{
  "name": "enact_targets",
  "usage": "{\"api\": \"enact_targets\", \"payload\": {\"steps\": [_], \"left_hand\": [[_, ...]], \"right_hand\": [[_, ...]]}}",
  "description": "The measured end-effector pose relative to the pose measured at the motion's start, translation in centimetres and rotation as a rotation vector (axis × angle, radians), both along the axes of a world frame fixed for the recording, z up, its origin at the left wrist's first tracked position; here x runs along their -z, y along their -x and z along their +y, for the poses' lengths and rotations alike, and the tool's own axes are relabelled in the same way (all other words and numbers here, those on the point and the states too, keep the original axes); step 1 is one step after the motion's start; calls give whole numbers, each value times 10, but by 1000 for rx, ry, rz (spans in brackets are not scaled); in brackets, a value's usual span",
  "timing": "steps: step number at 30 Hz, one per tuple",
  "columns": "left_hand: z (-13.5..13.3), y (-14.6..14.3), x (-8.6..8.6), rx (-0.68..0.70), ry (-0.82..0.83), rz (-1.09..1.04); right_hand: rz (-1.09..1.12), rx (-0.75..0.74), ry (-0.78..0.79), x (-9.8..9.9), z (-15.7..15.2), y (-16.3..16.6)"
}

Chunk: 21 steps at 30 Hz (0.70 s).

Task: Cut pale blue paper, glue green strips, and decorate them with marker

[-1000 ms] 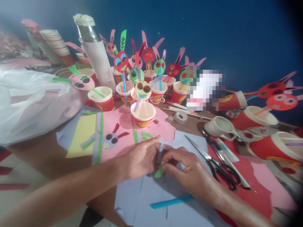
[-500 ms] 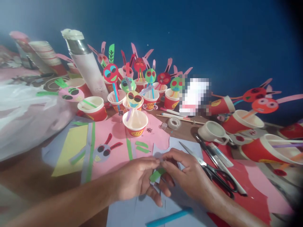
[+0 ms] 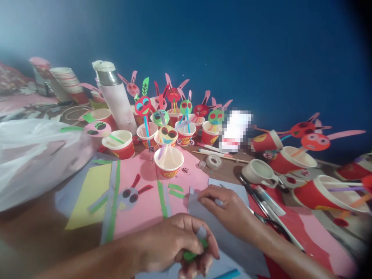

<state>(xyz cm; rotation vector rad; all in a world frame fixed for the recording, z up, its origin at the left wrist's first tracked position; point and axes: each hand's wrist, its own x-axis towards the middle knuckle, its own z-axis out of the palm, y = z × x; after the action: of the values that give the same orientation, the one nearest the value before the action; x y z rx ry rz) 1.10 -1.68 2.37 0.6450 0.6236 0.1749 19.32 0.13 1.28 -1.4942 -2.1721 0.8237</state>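
My left hand (image 3: pixel 180 242) is closed with curled fingers around a small green paper strip (image 3: pixel 190 255). A pale lilac paper piece (image 3: pixel 201 232) sticks up between the same fingers. My right hand (image 3: pixel 219 201) is closed at the upper part of a blue-grey paper sheet (image 3: pixel 229 236), thumb and fingers pinched together at it. The sheet looks slightly raised. Under my right wrist, scissors (image 3: pixel 276 223) with black handles are partly hidden. A blue strip (image 3: pixel 228 273) lies at the bottom edge. Cut green strips (image 3: pixel 176 188) rest on pink paper (image 3: pixel 142 213).
Paper cups with paper-faced figures stand at the back, a white cup (image 3: pixel 168 164) foremost. A flask (image 3: pixel 117 99) and plastic bag (image 3: pixel 43 155) are left. At right are a mug (image 3: pixel 259 173), a tape roll (image 3: pixel 213 161), pens (image 3: pixel 258 201) and tipped cups (image 3: pixel 325 193).
My hands have moved apart. The left has come down nearer with the green strip; the right has closed on the blue-grey sheet. The view has tilted up slightly.
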Motion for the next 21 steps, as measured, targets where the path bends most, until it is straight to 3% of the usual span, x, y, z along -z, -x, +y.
{"api": "enact_targets", "payload": {"steps": [9,21], "left_hand": [[-2,5,-2,92,-100,53],[1,2,9,31,-43,29]], "right_hand": [[-301,-16,-180,15,24,49],[-387,-14,-244,23,20,51]]}}
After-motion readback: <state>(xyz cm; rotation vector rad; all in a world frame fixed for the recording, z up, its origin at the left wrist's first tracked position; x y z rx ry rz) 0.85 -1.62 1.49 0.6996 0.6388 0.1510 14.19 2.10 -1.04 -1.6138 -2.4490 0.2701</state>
